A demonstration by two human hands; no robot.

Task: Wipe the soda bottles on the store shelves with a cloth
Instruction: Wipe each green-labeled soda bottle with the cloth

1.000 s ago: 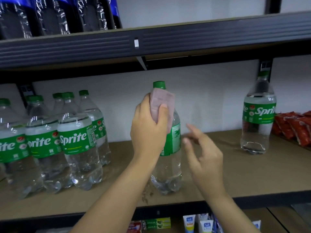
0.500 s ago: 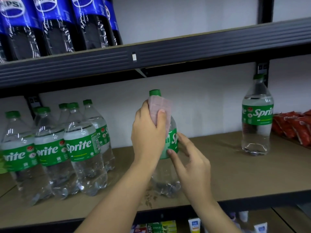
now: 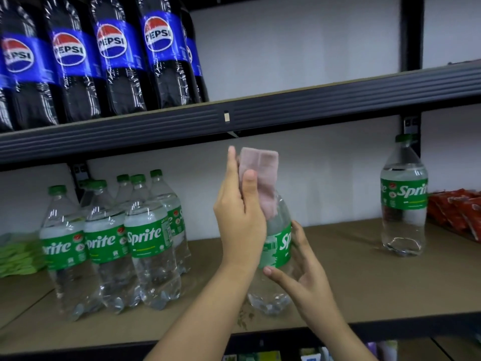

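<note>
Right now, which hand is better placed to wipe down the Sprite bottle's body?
Left. The left hand already holds the pink cloth over the bottle top; the right hand only steadies the label.

Shop interior. Dark metal shelving (image 3: 260,115) against white wall, stocked with rows of Pepsi bottles (image 3: 114,61) above, grouped Sprite bottles (image 3: 109,243) below, red snack packets (image 3: 458,212) at right, small boxed goods (image 3: 263,356) on lower tier.
</note>
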